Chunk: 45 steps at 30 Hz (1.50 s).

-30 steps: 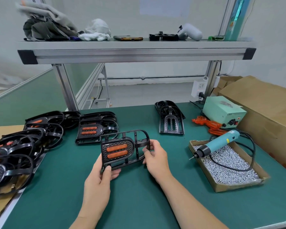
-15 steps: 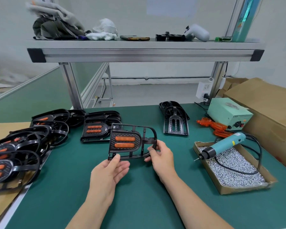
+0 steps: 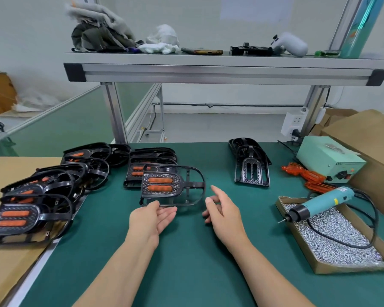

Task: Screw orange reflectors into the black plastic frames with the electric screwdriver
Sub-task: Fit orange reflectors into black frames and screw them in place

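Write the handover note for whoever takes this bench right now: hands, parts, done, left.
Left hand: palm up at the near edge of the reflector-fitted frame, thumb on it; pinch or mere touch, cannot tell.
Right hand: open, free, apart from that frame.
Electric screwdriver: lying on the screw box, at right.
Done: finished frames with reflectors in, piled at left.
Left: empty frames at the back; loose orange reflectors to their right.

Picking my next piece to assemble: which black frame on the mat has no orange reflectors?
The black frame at the back, left of the pale green box: its two slots are empty, while the others show orange.
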Motion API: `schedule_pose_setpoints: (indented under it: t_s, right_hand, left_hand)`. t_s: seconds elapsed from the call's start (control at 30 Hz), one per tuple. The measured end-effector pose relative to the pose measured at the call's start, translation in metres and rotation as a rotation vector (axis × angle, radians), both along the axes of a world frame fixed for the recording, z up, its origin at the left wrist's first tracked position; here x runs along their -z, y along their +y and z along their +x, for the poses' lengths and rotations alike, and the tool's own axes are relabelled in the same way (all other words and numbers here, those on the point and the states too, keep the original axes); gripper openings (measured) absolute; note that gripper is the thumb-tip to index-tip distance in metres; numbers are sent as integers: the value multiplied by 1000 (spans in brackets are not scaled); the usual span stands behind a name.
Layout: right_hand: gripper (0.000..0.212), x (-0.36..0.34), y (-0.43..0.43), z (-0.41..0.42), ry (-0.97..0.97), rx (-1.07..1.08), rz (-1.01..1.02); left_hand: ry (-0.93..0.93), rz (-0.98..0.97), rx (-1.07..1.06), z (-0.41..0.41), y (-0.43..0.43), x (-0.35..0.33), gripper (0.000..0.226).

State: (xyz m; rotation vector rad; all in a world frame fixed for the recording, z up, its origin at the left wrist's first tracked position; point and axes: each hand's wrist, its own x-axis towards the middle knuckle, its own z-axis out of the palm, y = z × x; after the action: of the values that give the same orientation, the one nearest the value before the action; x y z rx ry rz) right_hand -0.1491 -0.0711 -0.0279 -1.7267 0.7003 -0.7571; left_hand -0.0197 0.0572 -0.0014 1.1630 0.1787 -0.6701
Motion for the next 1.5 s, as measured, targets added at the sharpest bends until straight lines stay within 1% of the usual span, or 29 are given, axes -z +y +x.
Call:
schedule_pose_setpoints:
  t_s: [0.13,0.37,0.6,0.73,0.77,0.8,0.83,0.87,0.9,0.93,0.97,1.03,1.07,1.13,1.2,1.3,1.5]
  right_hand:
    - [32,1,-2,-1,62,34,-16]
    - [30,3,-3,0,68,41,5]
    - [29,3,-3,0,69,35,24]
    - [28,3,-3,1,74,31,22]
    - [28,3,-3,1,74,30,22]
    - [28,3,-3,1,76,30,21]
    - [28,4,-3,1,79,30,19]
    - [28,4,-3,1,80,31,16]
    - [28,4,-3,1,80,32,13]
    - [28,4,-3,0,80,33,12]
    - [28,4,-3,0,79,33,11]
    - [27,5,-2,0,74,32,13]
    - [27,5,-2,0,71,31,15]
    - [27,5,-2,1,70,29,10]
    - [27,5,-2,1,71,28,3]
    - [27,6,-3,1,71,24,6]
    - [28,7,-4,2,54,17,28]
  left_hand:
    - [12,23,-36,28,0,-3,17]
    - [30,99,-72,62,5,-4,21]
    - [96,63,-100,77,5,-1,12]
    - [29,103,-74,66,3,2,11]
    - [-30,146,-74,61,3,3,10]
    - [-143,233,-89,55,3,6,11]
    - [-318,371,-102,50,3,10,9]
    - [-541,533,-111,43,4,13,4]
    - [-772,681,-103,36,5,16,6]
    - [-979,818,-79,29,7,19,18]
    - [-1125,919,-34,23,7,22,31]
    - [-1277,1066,126,15,7,27,49]
    - [-1321,1143,236,14,6,30,53]
    - [-1338,1272,428,17,2,37,57]
    - [-1315,1318,515,25,-2,41,60]
    - [-1311,1339,549,37,-6,42,61]
    - [-1326,1397,544,55,-11,42,59]
